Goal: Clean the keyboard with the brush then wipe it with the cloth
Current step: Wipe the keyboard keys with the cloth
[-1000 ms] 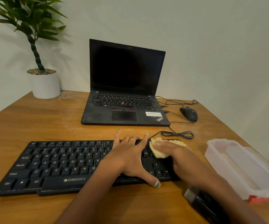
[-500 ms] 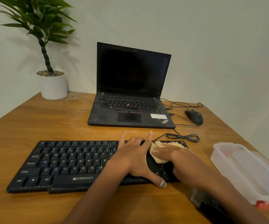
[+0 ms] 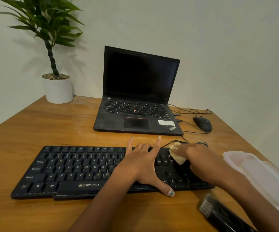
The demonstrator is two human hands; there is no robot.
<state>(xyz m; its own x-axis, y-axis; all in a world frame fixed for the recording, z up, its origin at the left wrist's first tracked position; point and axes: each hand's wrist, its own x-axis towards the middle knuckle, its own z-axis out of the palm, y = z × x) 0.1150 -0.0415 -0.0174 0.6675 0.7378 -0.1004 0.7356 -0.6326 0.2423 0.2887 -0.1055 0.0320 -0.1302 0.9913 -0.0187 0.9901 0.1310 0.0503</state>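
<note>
Pale walls are meeting at a corner behind a wooden surface (image 3: 34, 131), which is being viewed from above and slightly behind the hands. A black keyboard (image 3: 78, 169) is lying across the near part of the surface, its long edge facing the viewer. The left hand (image 3: 143, 168) is being laid flat on the keys right of centre, fingers straight and spread wide, thumb reaching to the front edge; judging by this, the keyboard is being steadied so that it is not being pushed about. The right hand (image 3: 200, 159) is being pressed down over a small yellowish cloth (image 3: 177, 155) at the keyboard's right end, near the far edge. Part of the cloth is showing beyond the fingers, but whether it is being gripped or only pressed under flat fingers cannot be told. The wiping step appears to be being carried out, with most keys to the left seemingly not yet being reached.

A dark brush (image 3: 219, 211) is lying on the surface at the near right, apart from both hands, which suggests brushing is being treated as finished. Beside it, a translucent plastic container (image 3: 256, 171) is sitting at the right edge. Further back, an open laptop (image 3: 140, 91) with a dark screen is standing, a wired mouse (image 3: 202, 123) is resting to its right, and a potted plant (image 3: 56, 64) is standing in the left corner.
</note>
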